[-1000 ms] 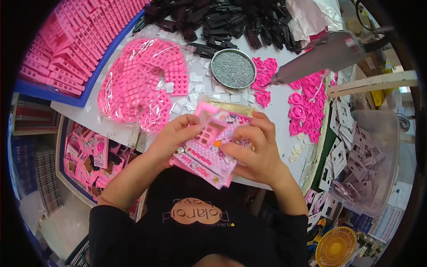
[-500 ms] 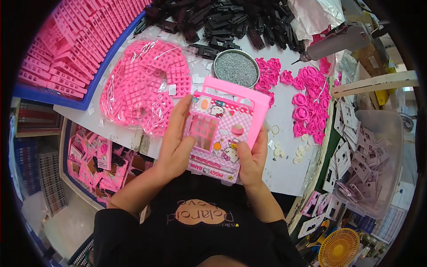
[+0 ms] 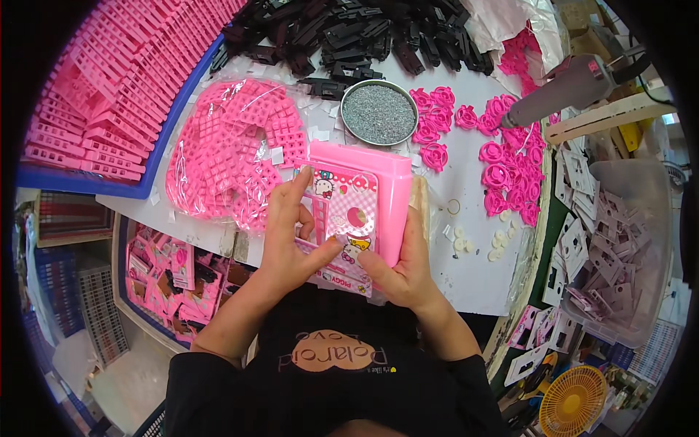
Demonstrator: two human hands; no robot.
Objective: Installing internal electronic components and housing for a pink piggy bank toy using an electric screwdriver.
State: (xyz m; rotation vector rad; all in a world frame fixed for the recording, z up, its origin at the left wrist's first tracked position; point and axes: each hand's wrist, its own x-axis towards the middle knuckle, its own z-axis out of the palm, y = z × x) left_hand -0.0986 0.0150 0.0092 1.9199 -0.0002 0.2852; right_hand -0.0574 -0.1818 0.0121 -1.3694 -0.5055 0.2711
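Between my two hands is a pink plastic toy case (image 3: 395, 191) with a printed cartoon front panel (image 3: 349, 200), tilted above the near edge of the table. My left hand (image 3: 284, 240) grips the panel's left side, its index finger stretched along the edge and its thumb on the printed face. On the lower right, my right hand (image 3: 408, 275) is wrapped round the case, thumb pressed to the panel. The two thumbs lie close together. Part of the panel's window is hidden by my left fingers. The case's underside is out of sight.
Behind the case stands a round tin of grey granules (image 3: 379, 111). Bagged pink keypads (image 3: 233, 153) lie left of it, pink knobs (image 3: 502, 175) right, black parts (image 3: 349, 36) at the back. A grey electric screwdriver (image 3: 561, 95) hangs at right. A blue crate (image 3: 156, 138) holds pink parts.
The case has turned so that more of its pink right side wall shows. My left thumb has slid right across the panel toward my right thumb, and my left fingers have bent more.
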